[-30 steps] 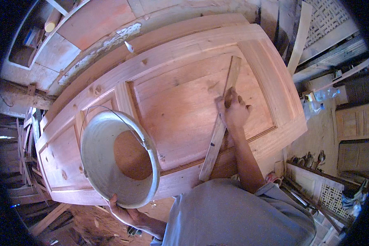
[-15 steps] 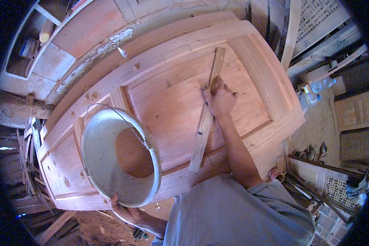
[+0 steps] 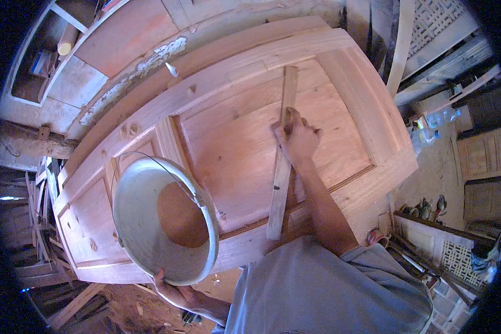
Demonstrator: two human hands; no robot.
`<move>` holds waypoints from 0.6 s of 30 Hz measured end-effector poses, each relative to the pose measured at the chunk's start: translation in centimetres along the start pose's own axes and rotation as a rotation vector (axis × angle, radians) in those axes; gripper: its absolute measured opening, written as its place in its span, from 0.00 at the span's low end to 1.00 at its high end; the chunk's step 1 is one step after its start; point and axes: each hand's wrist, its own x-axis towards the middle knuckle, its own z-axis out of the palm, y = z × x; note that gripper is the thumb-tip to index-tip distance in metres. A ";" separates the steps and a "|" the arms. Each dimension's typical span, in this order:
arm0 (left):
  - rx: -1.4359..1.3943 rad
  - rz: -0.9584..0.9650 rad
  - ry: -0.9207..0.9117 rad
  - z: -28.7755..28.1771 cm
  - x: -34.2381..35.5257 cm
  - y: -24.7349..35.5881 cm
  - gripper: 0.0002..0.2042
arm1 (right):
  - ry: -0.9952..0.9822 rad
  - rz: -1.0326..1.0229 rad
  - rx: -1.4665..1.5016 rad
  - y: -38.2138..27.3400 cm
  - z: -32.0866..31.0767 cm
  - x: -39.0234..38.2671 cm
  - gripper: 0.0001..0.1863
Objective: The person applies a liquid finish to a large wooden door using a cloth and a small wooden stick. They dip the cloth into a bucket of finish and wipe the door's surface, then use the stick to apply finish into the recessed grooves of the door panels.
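My right hand (image 3: 299, 136) is closed round a long, flat wooden strip (image 3: 278, 195), which slants across a recessed panel of a wooden door (image 3: 234, 150). The strip's far end reaches the panel's far frame, and its near end lies over the door's near edge. At the rim of a pale bucket (image 3: 133, 211), my left hand (image 3: 175, 290) grips from below, thumb up. The bucket tilts so that its mouth faces me, and reddish-brown powder (image 3: 183, 214) rests in it. A thin wire handle (image 3: 164, 165) crosses its mouth.
A small white nozzle tip (image 3: 172, 69) shows beyond the door's far edge. Shelving (image 3: 44, 61) stands at the far left, above scrap wood (image 3: 36, 211). To the right are plastic bottles (image 3: 428, 135), woven lattice panels (image 3: 437, 22) and a red-rimmed can (image 3: 377, 237).
The wooden strip has turned slightly nearer to upright, its near end shifting right, with my right hand still on it. My left hand keeps hold of the bucket. The view has shifted slightly.
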 end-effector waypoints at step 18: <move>0.250 0.372 -0.125 1.8 -1.9 -1.1 0.26 | -0.011 0.119 0.011 4.3 -3.9 -1.5 0.29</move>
